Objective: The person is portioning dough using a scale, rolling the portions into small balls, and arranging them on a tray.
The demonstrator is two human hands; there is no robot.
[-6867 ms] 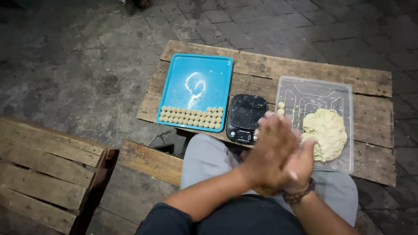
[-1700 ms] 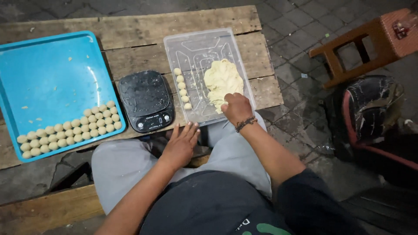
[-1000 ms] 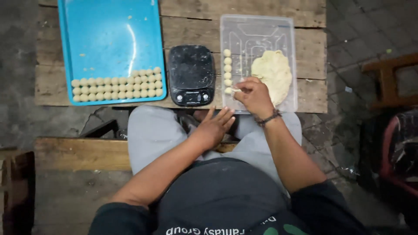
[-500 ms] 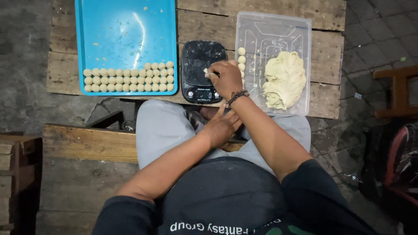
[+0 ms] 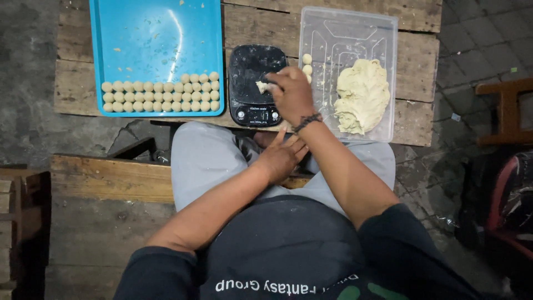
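Observation:
My right hand (image 5: pixel 291 94) reaches over the black kitchen scale (image 5: pixel 254 66) and pinches a small piece of pale dough (image 5: pixel 261 86) just above its platform. My left hand (image 5: pixel 280 155) rests open between my thighs, palm down, holding nothing. To the right, a clear plastic container (image 5: pixel 350 33) holds a big lump of dough (image 5: pixel 362 95) and a few small dough balls (image 5: pixel 306 64) along its left side. On the left, a blue tray (image 5: pixel 155 33) carries several dough balls (image 5: pixel 161 94) in neat rows along its near edge.
Everything stands on a low wooden pallet table (image 5: pixel 422 83) over a paved floor. A wooden bench (image 5: pixel 105 178) runs under my legs. A wooden stool (image 5: pixel 508 111) and a dark bag (image 5: pixel 499 205) stand at the right.
My right hand took a piece from the dough lump in the container and carried it left over the scale. My left hand stayed low between my legs.

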